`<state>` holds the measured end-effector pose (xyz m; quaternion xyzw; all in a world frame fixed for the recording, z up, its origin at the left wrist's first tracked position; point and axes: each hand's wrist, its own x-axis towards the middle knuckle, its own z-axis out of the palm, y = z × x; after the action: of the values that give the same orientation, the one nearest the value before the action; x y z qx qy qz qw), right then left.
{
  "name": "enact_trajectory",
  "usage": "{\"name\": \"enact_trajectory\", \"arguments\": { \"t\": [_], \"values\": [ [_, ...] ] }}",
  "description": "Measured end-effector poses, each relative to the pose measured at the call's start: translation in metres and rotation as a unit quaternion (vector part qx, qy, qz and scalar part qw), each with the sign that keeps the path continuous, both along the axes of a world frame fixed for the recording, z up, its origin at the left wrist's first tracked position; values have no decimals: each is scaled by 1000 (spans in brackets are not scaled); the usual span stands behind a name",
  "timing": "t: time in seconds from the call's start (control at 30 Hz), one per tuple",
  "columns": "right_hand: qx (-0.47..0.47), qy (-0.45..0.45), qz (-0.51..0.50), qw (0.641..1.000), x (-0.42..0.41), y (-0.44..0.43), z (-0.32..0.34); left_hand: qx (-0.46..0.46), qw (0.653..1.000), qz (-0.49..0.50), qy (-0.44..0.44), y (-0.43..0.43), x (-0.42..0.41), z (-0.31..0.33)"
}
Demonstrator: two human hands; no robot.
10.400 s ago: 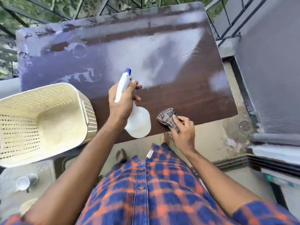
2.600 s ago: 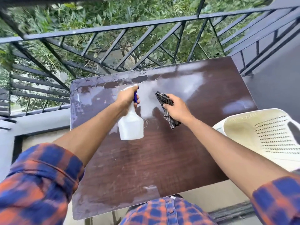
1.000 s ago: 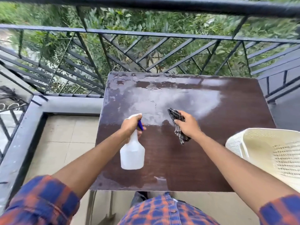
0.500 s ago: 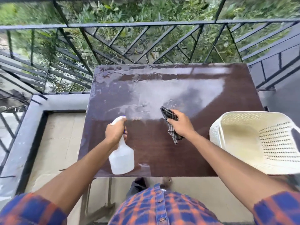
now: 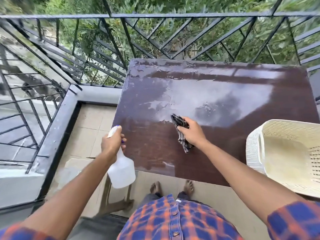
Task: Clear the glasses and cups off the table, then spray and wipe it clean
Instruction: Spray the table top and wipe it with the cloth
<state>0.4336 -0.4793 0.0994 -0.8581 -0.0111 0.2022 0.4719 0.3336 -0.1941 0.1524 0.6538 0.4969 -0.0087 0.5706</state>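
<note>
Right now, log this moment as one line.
phase: wipe | left hand: holds spray bottle | right hand: grips checked cloth on wet table | plastic basket: at table's right

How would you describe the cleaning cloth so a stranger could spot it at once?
Find the dark brown wooden table by the black metal railing. Over its middle, the right hand grips a crumpled grey striped cloth. Unlike the left hand's white plastic spray bottle, it is dark patterned fabric.
</note>
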Motion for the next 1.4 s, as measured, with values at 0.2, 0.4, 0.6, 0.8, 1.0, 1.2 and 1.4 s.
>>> {"name": "enact_trajectory", "arguments": {
  "t": [0.2,0.4,0.6,0.8,1.0,1.2,1.4],
  "values": [
    [-15,-3,-8,1000,-9,15,-3,48,998,-13,25,20,-24,-6],
    [-6,-3,-52,999,-24,28,0,-20,998,-54,3,19,-37,-10],
    [-28,-1,-78,997,-48,20,-4,-91,988,-122,-3,-11,-34,-7],
    [-42,2,-113,993,-67,2,-5,-120,978,-167,-18,-41,-30,-6],
    [-47,3,-133,990,-83,-8,-8,-154,963,-222,-2,-49,-34,-16],
    [-44,18,-136,990,-99,-5,-10,-145,965,-218,18,-30,-56,-18],
    [-39,22,-123,991,-108,11,-14,-68,986,-152,-1,19,-77,-22]
  ]
}}
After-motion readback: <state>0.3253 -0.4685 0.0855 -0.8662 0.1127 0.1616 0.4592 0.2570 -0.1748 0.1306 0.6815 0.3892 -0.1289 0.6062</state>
